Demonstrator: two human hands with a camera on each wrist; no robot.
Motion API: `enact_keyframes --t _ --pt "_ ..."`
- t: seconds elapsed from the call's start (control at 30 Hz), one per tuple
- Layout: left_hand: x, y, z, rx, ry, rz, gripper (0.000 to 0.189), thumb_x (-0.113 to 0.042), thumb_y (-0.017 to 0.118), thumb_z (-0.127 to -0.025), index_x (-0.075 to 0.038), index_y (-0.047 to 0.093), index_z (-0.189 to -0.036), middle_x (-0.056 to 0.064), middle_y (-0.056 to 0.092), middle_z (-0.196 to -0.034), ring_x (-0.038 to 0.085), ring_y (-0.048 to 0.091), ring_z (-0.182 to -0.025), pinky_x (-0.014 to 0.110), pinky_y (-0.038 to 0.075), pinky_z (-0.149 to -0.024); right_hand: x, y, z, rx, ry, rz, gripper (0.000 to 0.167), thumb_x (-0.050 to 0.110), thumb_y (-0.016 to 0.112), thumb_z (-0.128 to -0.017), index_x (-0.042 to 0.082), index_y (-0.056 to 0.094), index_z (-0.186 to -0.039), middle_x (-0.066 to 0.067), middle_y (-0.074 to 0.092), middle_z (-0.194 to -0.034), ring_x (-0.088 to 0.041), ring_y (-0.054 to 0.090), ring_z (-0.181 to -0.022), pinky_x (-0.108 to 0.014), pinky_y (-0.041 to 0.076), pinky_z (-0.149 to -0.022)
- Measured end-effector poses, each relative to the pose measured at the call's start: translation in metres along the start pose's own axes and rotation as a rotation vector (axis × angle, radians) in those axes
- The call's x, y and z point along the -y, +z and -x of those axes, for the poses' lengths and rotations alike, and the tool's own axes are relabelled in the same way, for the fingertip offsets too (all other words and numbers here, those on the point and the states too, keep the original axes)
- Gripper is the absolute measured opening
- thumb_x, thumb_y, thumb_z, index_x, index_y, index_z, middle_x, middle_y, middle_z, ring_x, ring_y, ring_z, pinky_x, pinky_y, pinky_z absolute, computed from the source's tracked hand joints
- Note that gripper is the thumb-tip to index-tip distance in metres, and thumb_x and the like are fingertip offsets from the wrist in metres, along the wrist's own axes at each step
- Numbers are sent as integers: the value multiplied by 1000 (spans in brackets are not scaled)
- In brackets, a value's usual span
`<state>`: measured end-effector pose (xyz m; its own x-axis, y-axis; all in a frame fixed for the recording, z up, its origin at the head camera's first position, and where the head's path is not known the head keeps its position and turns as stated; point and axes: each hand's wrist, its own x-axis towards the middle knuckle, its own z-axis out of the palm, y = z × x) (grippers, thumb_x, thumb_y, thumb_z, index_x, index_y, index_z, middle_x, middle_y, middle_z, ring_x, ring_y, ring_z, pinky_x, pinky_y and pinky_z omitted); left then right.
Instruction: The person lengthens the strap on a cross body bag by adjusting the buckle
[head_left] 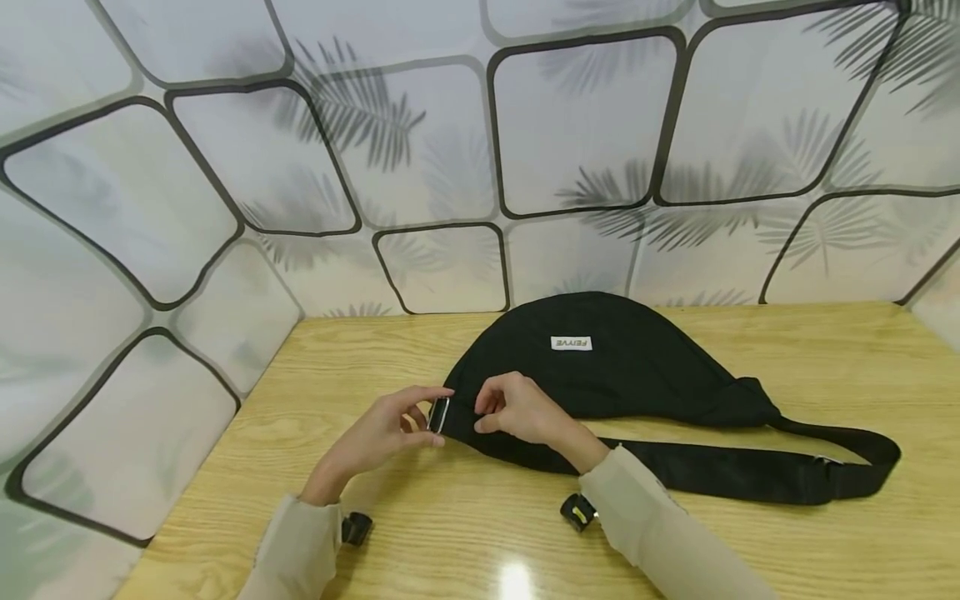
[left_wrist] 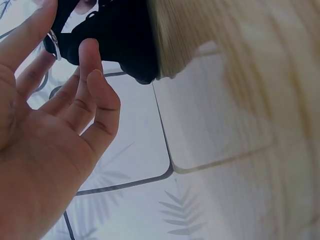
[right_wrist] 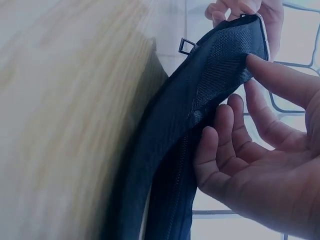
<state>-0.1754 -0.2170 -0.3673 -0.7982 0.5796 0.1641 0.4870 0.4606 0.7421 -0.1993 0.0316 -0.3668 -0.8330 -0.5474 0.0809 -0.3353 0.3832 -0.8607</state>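
Observation:
A black waist bag (head_left: 607, 375) lies on the table with its curved side toward the wall and a small white label (head_left: 572, 343) on its front. At its left end, my left hand (head_left: 386, 425) holds a metal-edged strap buckle (head_left: 439, 415) between thumb and forefinger. Just to the right, my right hand (head_left: 521, 410) pinches the black webbing beside that buckle. The right wrist view shows its thumb on the edge of the webbing (right_wrist: 225, 55), with the other fingers loosely bent below. A small zipper pull (right_wrist: 187, 46) sticks out from the bag there.
The long strap (head_left: 720, 471) runs along the bag's near side and loops at the right, where a second metal adjuster (head_left: 828, 460) sits. The wooden table (head_left: 450, 533) meets patterned white walls (head_left: 420, 183) at the back and left.

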Motion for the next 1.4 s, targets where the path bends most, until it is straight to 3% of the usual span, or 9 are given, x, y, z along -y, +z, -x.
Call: enact_keyframes --t 0.17,0.3,0.4,0.57,0.77,0.93,1.13,1.4 --pt "1 2 2 16 1 14 54 -7 77 -90 5 56 -139 26 55 -137 13 62 -82 31 54 -68 -1 1 2 37 -1 -16 10 -1 78 -84 2 69 -82 1 61 -74 -10 55 -65 -26 47 -61" --pt "1 3 5 26 -7 27 55 -7 77 -90 5 56 -139 26 55 -136 14 61 -83 31 53 -67 -3 1 4 80 27 -103 11 1 76 -87 1 66 -83 1 61 -74 -11 55 -65 -26 47 -61" --pt "0 4 5 26 -2 37 55 -9 76 -92 4 55 -141 25 55 -137 14 61 -84 31 53 -66 -5 1 4 115 62 -175 9 4 73 -90 -2 67 -93 -1 65 -77 -12 56 -68 -28 49 -63" --pt "0 4 4 21 44 38 55 -12 75 -93 3 55 -141 26 56 -136 13 62 -83 31 53 -64 -6 3 3 156 99 -214 23 7 69 -96 -8 68 -113 -1 70 -86 -11 59 -80 -31 50 -78" --pt "1 4 1 17 44 27 56 -13 77 -91 3 56 -140 22 59 -133 12 61 -82 31 54 -65 -7 8 2 150 79 -268 10 0 65 -96 -7 72 -100 2 60 -67 -10 54 -62 -26 45 -70" --pt "0 4 1 16 23 9 54 -10 77 -91 3 57 -139 22 60 -131 12 61 -82 32 54 -68 -5 12 2 176 91 -346 14 -2 59 -100 -7 71 -96 -5 69 -72 -14 65 -57 -29 55 -74" --pt "-3 5 -1 11 14 22 52 -7 77 -90 4 58 -138 21 62 -128 13 60 -81 29 52 -64 -4 13 1 155 94 -390 14 -3 58 -100 -9 70 -96 -7 70 -74 -14 63 -57 -29 55 -67" --pt "-6 9 -5 15 17 39 51 -6 78 -89 5 60 -135 19 65 -122 14 60 -81 30 52 -64 -2 14 -1 151 93 -421 15 -2 57 -100 -10 69 -101 -6 71 -80 -17 64 -65 -34 55 -77"
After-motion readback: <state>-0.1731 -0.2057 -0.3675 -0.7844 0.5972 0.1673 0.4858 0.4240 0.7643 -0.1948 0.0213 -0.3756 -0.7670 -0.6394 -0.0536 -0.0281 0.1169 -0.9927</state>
